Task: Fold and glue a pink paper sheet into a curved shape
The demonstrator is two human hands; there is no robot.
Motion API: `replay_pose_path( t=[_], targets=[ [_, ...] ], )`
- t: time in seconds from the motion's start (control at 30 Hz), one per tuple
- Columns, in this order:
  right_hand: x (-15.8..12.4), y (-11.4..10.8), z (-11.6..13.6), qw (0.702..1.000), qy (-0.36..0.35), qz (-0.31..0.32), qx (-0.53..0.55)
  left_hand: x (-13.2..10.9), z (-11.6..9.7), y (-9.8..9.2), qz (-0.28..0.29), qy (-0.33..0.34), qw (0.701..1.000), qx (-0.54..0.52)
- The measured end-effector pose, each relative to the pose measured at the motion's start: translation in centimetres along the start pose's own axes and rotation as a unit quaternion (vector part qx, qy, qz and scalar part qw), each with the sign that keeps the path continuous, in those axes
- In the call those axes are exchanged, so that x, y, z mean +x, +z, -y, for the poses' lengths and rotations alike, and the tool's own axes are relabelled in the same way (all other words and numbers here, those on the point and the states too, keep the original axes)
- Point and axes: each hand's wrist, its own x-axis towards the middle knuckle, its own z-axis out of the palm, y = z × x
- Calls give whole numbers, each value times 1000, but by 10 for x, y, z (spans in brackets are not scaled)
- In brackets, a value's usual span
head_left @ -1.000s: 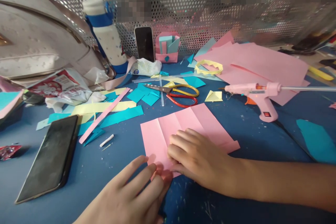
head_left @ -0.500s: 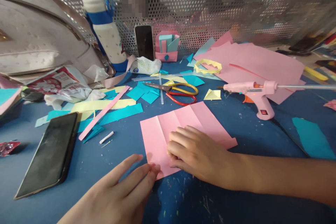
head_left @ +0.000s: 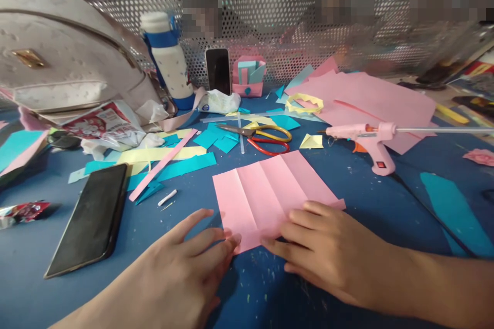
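Observation:
A creased pink paper sheet (head_left: 266, 193) lies flat on the blue table (head_left: 370, 211) in front of me. My left hand (head_left: 189, 267) rests palm down with fingers stretched out, its fingertips touching the sheet's near left corner. My right hand (head_left: 332, 252) lies flat over the sheet's near right edge, fingers extended and slightly apart, pressing the paper down. Neither hand grips anything.
A black phone (head_left: 90, 218) lies at left. Scissors (head_left: 257, 136), a pink glue gun (head_left: 366, 136), pink sheets (head_left: 366, 95) and blue and yellow paper scraps (head_left: 170, 157) lie beyond. A bag (head_left: 65, 61), bottle (head_left: 168, 59), upright phone (head_left: 218, 69) and small pink paper box (head_left: 247, 74) stand by the mesh wall.
My right hand slid from the middle of the pink sheet back to its near right edge. My left hand's fingertips shifted to the sheet's near corner. The view tilted slightly.

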Motion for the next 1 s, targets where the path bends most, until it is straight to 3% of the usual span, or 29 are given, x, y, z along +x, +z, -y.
replay_pose_path(
  t=[0.3,0.47,0.63,0.83,1.0],
  targets=[
    [-49,-17,-11,989,122,-49,-63,-1,6,11,-18,27,999,-9],
    [-83,-19,-16,978,181,-20,-106,0,8,13,-40,50,998,-9],
    [-106,-18,-19,962,244,-14,-118,4,8,9,-25,62,998,-2],
    [-107,-18,-19,957,264,-49,-109,18,6,-1,-23,63,997,-46],
    [-84,-29,-16,957,250,-51,-135,27,0,15,-43,-51,986,-156]
  ],
)
